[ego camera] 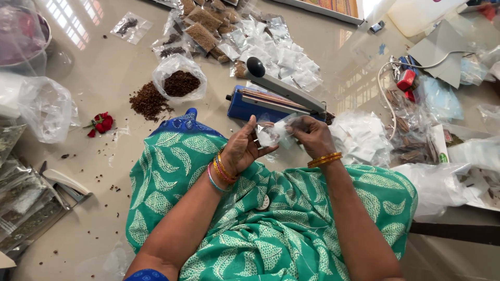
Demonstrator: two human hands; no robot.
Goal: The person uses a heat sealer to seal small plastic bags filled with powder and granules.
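Both hands up over the lap, left hand (244, 148) and right hand (311, 136) each with a closed grip pinching the same small clear pouch (272, 133) between the fingertips, just in front of the blue heat sealer (271, 101), not touching it. Progress looks partway: heap of small packets (278, 54) lies behind the sealer, stack of flat empty pouches (362, 138) waits beside the right hand, loose brown seeds (149, 101) and an open bag of seeds (180, 82) left on the floor
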